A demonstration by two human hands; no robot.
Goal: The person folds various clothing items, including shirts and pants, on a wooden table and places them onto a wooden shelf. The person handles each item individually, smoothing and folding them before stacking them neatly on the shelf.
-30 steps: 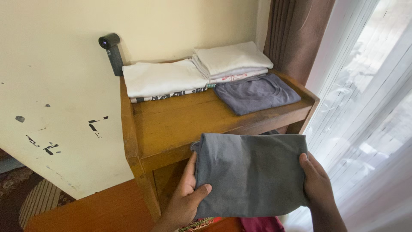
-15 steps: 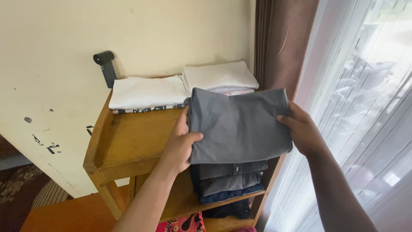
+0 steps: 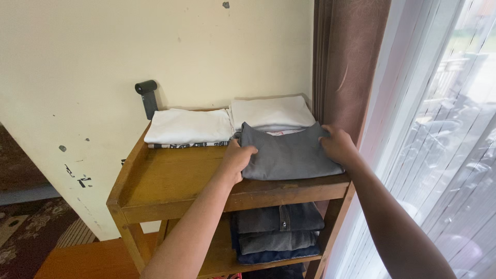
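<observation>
Both hands, left hand [image 3: 237,159] & right hand [image 3: 337,145], grip folded grey shirt [image 3: 287,155], long axis left-right.

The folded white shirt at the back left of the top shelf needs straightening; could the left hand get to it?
Probably yes: the left hand grips the grey shirt right beside the white shirt, with only bare shelf between.

Left hand [image 3: 238,159] and right hand [image 3: 338,144] are showing bare; both forearms are showing bare too, no sleeves, rings or watch appearing.
</observation>
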